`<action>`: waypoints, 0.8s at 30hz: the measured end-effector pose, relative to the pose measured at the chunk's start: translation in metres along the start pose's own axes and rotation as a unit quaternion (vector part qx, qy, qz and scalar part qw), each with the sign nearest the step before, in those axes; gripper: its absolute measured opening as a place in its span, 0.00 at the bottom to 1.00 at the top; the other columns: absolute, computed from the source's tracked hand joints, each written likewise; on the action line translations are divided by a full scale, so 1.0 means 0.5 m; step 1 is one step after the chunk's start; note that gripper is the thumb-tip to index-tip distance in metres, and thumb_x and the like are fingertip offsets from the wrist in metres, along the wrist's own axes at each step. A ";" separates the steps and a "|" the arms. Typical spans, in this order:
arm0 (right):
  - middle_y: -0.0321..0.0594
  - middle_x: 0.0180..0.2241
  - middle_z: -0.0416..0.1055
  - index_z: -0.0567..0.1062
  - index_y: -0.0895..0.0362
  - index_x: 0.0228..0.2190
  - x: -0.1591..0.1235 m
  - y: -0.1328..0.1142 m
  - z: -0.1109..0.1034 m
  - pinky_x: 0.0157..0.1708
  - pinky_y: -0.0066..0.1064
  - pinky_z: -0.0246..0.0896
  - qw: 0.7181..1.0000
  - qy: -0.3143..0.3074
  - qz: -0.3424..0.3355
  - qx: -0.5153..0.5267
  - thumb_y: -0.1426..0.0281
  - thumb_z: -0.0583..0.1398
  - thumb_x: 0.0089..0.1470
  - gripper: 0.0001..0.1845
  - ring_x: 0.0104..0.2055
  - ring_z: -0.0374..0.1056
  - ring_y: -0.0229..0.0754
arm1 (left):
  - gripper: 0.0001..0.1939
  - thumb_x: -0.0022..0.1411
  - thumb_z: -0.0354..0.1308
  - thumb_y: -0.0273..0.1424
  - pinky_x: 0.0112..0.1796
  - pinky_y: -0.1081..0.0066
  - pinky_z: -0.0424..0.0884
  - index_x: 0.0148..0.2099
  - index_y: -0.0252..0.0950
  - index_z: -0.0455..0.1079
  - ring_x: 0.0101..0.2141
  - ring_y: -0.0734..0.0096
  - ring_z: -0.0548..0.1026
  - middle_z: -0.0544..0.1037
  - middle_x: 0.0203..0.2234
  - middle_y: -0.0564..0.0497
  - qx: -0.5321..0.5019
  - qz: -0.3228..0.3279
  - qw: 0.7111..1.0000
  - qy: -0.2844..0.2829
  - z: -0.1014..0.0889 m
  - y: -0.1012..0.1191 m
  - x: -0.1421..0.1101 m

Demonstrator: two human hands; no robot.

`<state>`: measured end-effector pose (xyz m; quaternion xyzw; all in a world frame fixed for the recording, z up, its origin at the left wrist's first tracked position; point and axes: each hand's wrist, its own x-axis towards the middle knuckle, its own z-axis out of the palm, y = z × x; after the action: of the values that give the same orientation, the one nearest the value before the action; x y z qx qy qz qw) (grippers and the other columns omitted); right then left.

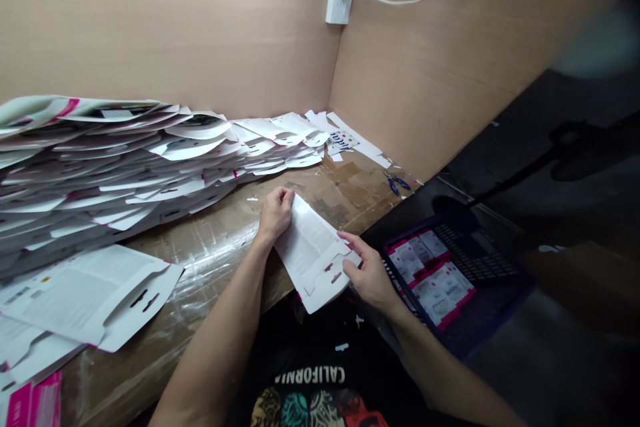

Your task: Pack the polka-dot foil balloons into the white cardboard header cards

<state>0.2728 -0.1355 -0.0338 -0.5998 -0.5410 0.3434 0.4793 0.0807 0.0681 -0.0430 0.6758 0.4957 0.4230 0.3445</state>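
Observation:
A white cardboard sleeve [314, 250] with printed text and punched hanging slots is tilted over the table's front edge. My left hand [277, 213] is closed on its upper left corner, thumb on top. At the slotted end, my right hand [367, 270] pinches the sleeve's right side between thumb and fingers. More of these sleeves lie flat at the left, the nearest one [133, 293] with its slotted flap turned toward me. Whatever is inside the held sleeve is hidden.
A long, leaning stack of white sleeves [165, 160] runs along the back wall. Blue-handled pliers [397, 183] and paper scraps [357, 140] lie at the far right. Below the table stands a dark blue crate [480, 267] with pink-edged packs. Pink packs [43, 400] sit at lower left.

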 end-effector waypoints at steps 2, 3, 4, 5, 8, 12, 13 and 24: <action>0.43 0.50 0.81 0.75 0.55 0.59 0.016 -0.011 0.008 0.50 0.38 0.76 0.998 -0.010 0.018 0.063 0.75 0.59 0.52 0.32 0.50 0.79 0.48 | 0.16 0.68 0.55 0.43 0.37 0.66 0.65 0.35 0.38 0.74 0.32 0.62 0.72 0.78 0.29 0.49 -0.012 -0.010 1.000 0.006 -0.004 -0.004 0.006; 0.43 0.49 0.82 0.76 0.56 0.57 0.022 -0.014 0.013 0.48 0.37 0.77 0.997 -0.002 0.023 0.074 0.75 0.59 0.52 0.30 0.49 0.79 0.48 | 0.16 0.67 0.56 0.43 0.37 0.66 0.65 0.35 0.37 0.74 0.32 0.63 0.72 0.78 0.29 0.49 -0.018 -0.016 1.000 0.008 -0.006 -0.006 0.008; 0.43 0.48 0.82 0.77 0.57 0.57 0.028 -0.016 0.017 0.47 0.37 0.78 0.997 0.012 0.022 0.074 0.74 0.59 0.53 0.29 0.47 0.80 0.48 | 0.16 0.66 0.56 0.44 0.37 0.66 0.65 0.34 0.37 0.75 0.31 0.63 0.72 0.78 0.29 0.48 -0.025 -0.022 0.999 0.010 -0.009 -0.006 0.009; 0.43 0.48 0.83 0.78 0.57 0.57 0.033 -0.016 0.021 0.46 0.36 0.78 0.998 0.027 0.014 0.063 0.73 0.59 0.54 0.28 0.47 0.80 0.48 | 0.16 0.66 0.57 0.44 0.36 0.66 0.65 0.34 0.37 0.75 0.32 0.62 0.72 0.78 0.29 0.48 -0.032 -0.030 0.999 0.012 -0.012 -0.006 0.010; 0.43 0.50 0.83 0.80 0.55 0.56 0.047 -0.012 0.020 0.51 0.38 0.76 0.996 0.061 -0.059 -0.024 0.72 0.59 0.58 0.25 0.49 0.80 0.49 | 0.17 0.62 0.62 0.46 0.35 0.67 0.65 0.33 0.36 0.76 0.32 0.62 0.72 0.78 0.28 0.47 -0.063 -0.058 0.996 -0.005 -0.030 0.002 0.008; 0.43 0.47 0.84 0.85 0.54 0.48 0.082 -0.010 -0.010 0.51 0.38 0.74 0.978 0.126 -0.118 -0.119 0.71 0.58 0.60 0.19 0.48 0.81 0.50 | 0.29 0.60 0.64 0.57 0.32 0.66 0.70 0.43 0.33 0.79 0.29 0.62 0.76 0.80 0.29 0.45 -0.156 -0.098 0.976 -0.115 -0.083 0.028 0.000; 0.43 0.45 0.85 0.86 0.54 0.46 0.095 -0.012 -0.018 0.48 0.36 0.75 0.976 0.146 -0.108 -0.122 0.70 0.57 0.61 0.19 0.46 0.82 0.50 | 0.34 0.59 0.64 0.60 0.34 0.65 0.73 0.48 0.32 0.79 0.31 0.59 0.78 0.82 0.33 0.42 -0.225 -0.108 0.957 -0.150 -0.097 0.036 -0.003; 0.42 0.35 0.83 0.84 0.54 0.39 0.173 -0.054 0.079 0.37 0.30 0.66 0.978 0.142 -0.078 -0.131 0.74 0.55 0.62 0.17 0.36 0.78 0.46 | 0.45 0.56 0.66 0.62 0.66 0.42 0.63 0.65 0.36 0.72 0.68 0.35 0.65 0.77 0.61 0.37 -0.646 -0.118 0.730 -0.187 -0.024 0.081 -0.061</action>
<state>0.2430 -0.0439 -0.0110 -0.6559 -0.5531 0.1425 0.4936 0.0803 0.0281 -0.0093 0.2920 0.1036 0.4621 0.8309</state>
